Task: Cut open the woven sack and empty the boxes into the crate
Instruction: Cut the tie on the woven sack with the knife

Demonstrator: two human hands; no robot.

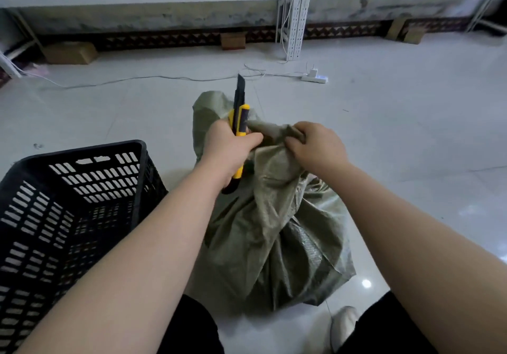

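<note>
An olive-green woven sack (274, 233) stands on the floor between my knees, its top bunched together. My left hand (227, 150) grips a yellow and black utility knife (239, 119) with the dark blade extended and pointing up and away. That hand also touches the sack's gathered neck. My right hand (315, 145) pinches the bunched fabric at the top, just right of the knife. A black perforated plastic crate (65, 205) sits at my left, beside the sack. No boxes show; the sack hides its contents.
A white power strip (314, 77) with a plug and thin white cables lies on the pale floor beyond the sack. White metal shelving (297, 16) holding cardboard boxes lines the back wall. Cardboard boxes (70, 53) rest on the floor under it.
</note>
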